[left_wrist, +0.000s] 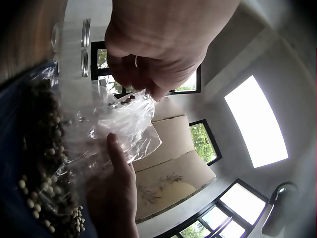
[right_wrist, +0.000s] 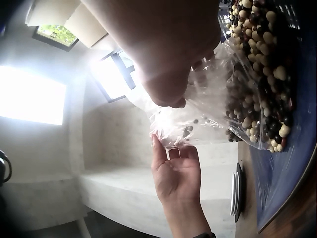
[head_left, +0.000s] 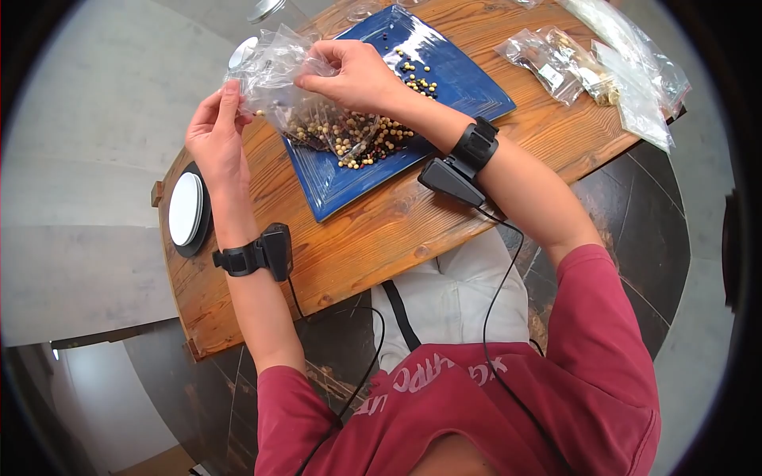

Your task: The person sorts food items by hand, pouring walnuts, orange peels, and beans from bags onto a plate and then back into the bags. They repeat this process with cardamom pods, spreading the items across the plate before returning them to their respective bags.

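Both hands pinch a clear plastic bag (head_left: 279, 70) that is tilted over a square blue plate (head_left: 337, 186). My left hand (head_left: 216, 131) grips its left edge between thumb and fingers. On the other side, my right hand (head_left: 357, 73) holds the upper part, thumb and fingers together on the film. Mixed beans (head_left: 381, 143), cream, black and dark red, are heaped on the plate beneath the bag. Some beans show through the film at its lower end, and in the right wrist view a few dark beans (right_wrist: 188, 130) sit higher in the bag (right_wrist: 203, 104).
A stack of white discs on a dark round base (head_left: 187, 210) stands at the table's left edge. Clear packets (head_left: 548, 67) and plastic bags (head_left: 635, 87) lie at the right. Glass jars (head_left: 274, 12) stand at the back. Cables run from both wrist cameras toward the body.
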### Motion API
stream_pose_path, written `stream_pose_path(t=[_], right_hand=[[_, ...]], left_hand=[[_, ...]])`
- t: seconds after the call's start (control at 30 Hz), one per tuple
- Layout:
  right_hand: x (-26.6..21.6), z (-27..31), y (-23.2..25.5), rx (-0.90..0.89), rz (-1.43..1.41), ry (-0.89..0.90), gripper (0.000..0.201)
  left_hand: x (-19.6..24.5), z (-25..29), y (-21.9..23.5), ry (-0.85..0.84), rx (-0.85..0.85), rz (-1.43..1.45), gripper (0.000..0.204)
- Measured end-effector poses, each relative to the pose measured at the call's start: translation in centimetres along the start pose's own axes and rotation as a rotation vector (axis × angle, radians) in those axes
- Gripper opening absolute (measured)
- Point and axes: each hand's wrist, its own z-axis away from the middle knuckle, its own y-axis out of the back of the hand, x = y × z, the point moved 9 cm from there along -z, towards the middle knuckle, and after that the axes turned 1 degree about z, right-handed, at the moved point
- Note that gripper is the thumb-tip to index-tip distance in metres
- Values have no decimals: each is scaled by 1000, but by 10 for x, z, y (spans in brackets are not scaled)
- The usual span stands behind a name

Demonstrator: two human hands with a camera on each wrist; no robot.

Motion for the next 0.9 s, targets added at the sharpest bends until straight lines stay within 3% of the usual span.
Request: stream_pose_path(t=[0.27, 0.37, 0.47, 0.67, 0.9], right_hand=[[3, -3, 8, 69, 87, 30, 26], [5, -3, 10, 100, 102, 31, 26], [4, -4, 10, 75, 94, 21, 26], [6, -6, 15, 50, 107, -25, 29], [3, -5, 13, 47, 88, 6, 32]], left_hand=[[14, 8, -16, 32, -8, 66, 21], [12, 13, -17, 41, -116, -121, 21], [6, 9, -1, 13, -89, -199, 19], [-9, -1, 7, 89, -105, -170, 15], [19, 5, -7, -26, -59, -194, 21]])
